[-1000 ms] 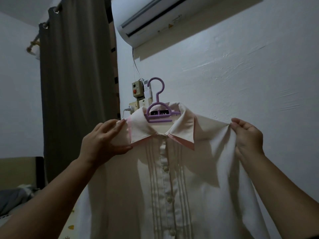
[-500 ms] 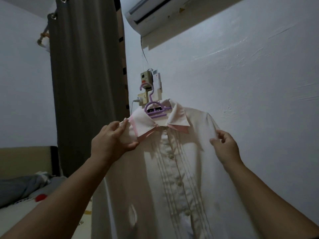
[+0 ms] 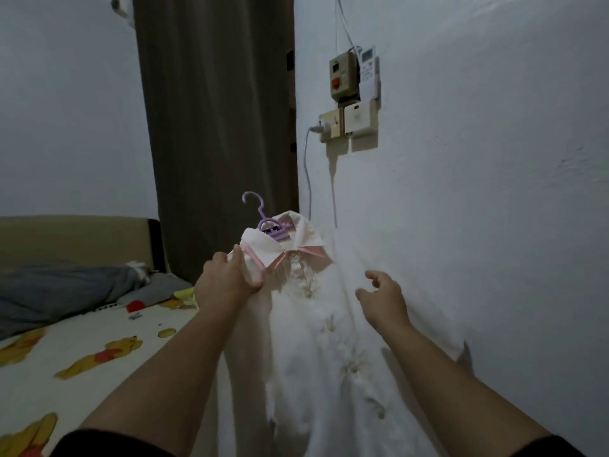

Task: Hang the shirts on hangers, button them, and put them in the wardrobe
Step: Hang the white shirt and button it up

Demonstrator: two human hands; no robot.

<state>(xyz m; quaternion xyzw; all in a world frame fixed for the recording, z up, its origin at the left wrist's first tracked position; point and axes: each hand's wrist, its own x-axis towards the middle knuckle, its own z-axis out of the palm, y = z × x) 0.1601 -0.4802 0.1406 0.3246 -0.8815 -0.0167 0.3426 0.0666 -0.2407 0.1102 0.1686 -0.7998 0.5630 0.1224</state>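
Shirt (image 3: 316, 324), cream with a pink-edged collar, sits on a purple hanger (image 3: 268, 225) and appears buttoned down the front (the placket is blurred, so I cannot check every button). It hangs a little below centre of the head view, close against the white wall (image 3: 478, 225) at 3 o'clock. The left hand (image 3: 227, 282) grips the shirt's shoulder just under the collar, fingers curled round the cloth and, as far as I can tell, the hanger arm beneath. The right hand (image 3: 382, 300), at 4 o'clock from the collar, is loosely open with fingers half curled, holding nothing and just beside the fabric. Hanging and buttoning look finished, so the step in hand is probably carrying the shirt to the wardrobe, which is not in view. Next, the hanger's hook, free at 12 o'clock, needs a rail; the free hand could take it or steady the loose cloth.
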